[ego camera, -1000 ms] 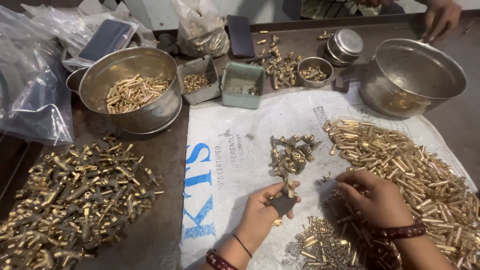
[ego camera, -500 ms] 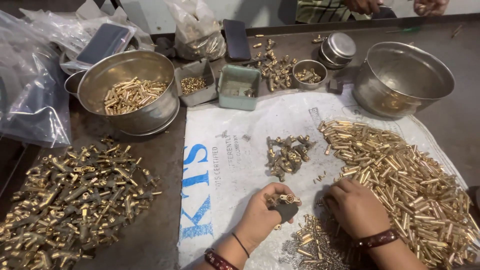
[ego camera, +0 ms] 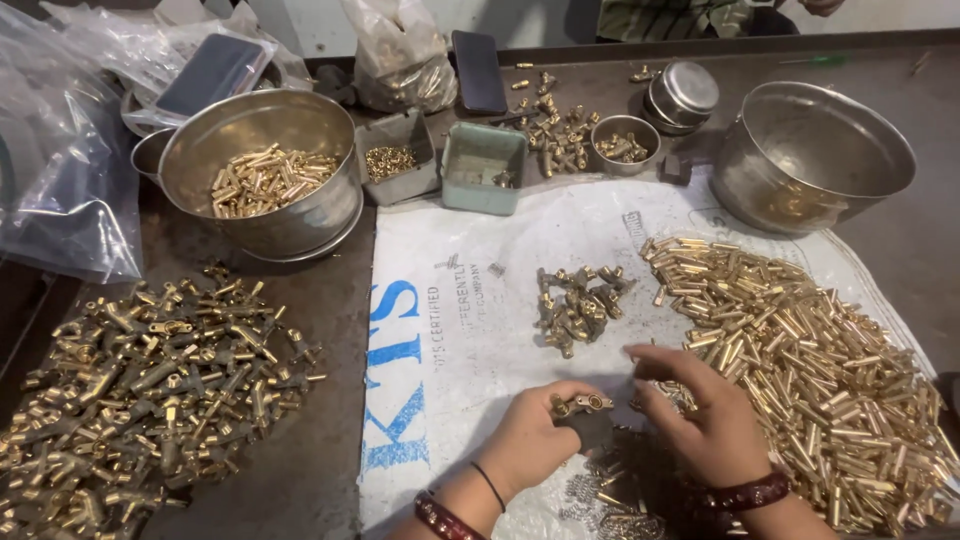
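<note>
My left hand (ego camera: 535, 440) grips a small brass fitting (ego camera: 578, 404) set on a dark block, low on the white printed sack (ego camera: 470, 330). My right hand (ego camera: 700, 415) hovers just to its right with fingers bent, the fingertips close to the fitting; whether it pinches a small part I cannot see. A little pile of assembled brass fittings (ego camera: 575, 300) lies just beyond both hands. A large heap of brass tubes (ego camera: 810, 360) spreads to the right of my right hand. Small springs (ego camera: 600, 495) lie under my wrists.
A heap of brass T-shaped parts (ego camera: 150, 380) covers the left of the table. A steel bowl with brass tubes (ego camera: 265, 180), two small trays (ego camera: 440, 160), a small steel cup (ego camera: 625, 145), a lidded tin (ego camera: 683, 95), a big steel pot (ego camera: 810, 160), plastic bags (ego camera: 60, 170) and two phones (ego camera: 478, 70) line the back.
The view has tilted down and my hands sit a little lower and closer together. The other person's hand at the far right edge has left the view.
</note>
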